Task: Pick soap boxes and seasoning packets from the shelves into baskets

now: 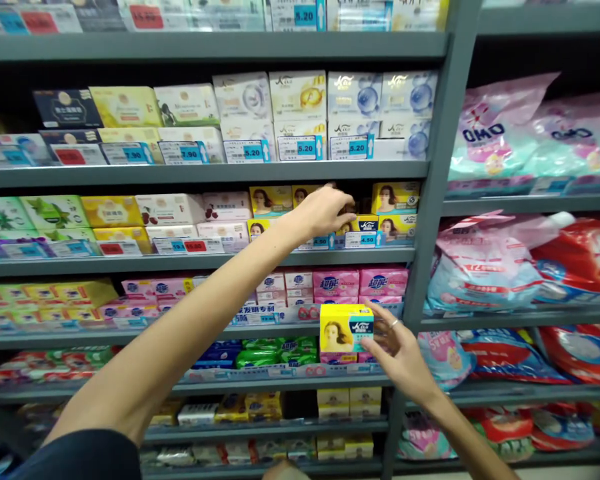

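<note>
In front of a tall set of store shelves, in the head view, the person's two bare hands work at different heights. The right hand (399, 345), lower down, is clamped on a yellow box (346, 328), thumb and fingers closed about its right end; a ring (393, 323) shows on one finger. That box is held out in front of the shelf with the pink packs (335, 285), its printed front facing the camera. The left hand (325, 210) reaches up to the shelf above, its forearm slanting across the view from a dark sleeve (85, 457). Its fingers bend down between the left yellow stack (271, 200) and the right yellow stack (396, 199), just above a price tag (365, 240); whether they grip anything, I cannot tell. Beyond the shelf post (434, 180), on the right, lie detergent bags (485, 133).
</note>
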Demonstrator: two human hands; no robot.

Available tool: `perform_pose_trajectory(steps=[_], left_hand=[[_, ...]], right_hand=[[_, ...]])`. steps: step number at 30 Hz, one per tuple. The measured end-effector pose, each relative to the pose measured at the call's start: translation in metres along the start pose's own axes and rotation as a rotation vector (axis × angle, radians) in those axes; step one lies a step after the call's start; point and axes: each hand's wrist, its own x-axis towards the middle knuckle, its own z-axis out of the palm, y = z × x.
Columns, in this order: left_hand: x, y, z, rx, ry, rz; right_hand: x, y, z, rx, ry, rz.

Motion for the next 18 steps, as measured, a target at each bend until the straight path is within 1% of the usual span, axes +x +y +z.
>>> perform_pose_trajectory(steps=[2,5,8,12,15,18], left_hand=[[0.006,-0.002,0.01,0.021,-0.05,-0.02],[0.003,-0.002,0.019,-0.012,-0.078,-0.082],[0.001,0.0,0.023,-0.087,-0.035,-0.148],[0.001,0.003,0.029,-0.003,-0.026,-0.224],[0.0,0.007,0.03,0.08,-0.077,-0.269],[0.0,0.01,0.023,0.144,-0.174,-0.279]], right_hand=[[-0.015,0.007,-0.002,-0.036,-0.01,0.026],[-0.033,0.018,-0.007,-0.077,-0.023,0.06],[-0.043,0.028,-0.008,-0.085,-0.024,0.104],[-0.049,0.036,-0.005,-0.083,-0.034,0.133],[-0.053,0.041,-0.002,-0.087,-0.048,0.127],[-0.059,0.049,0.0,-0.086,-0.046,0.148]])
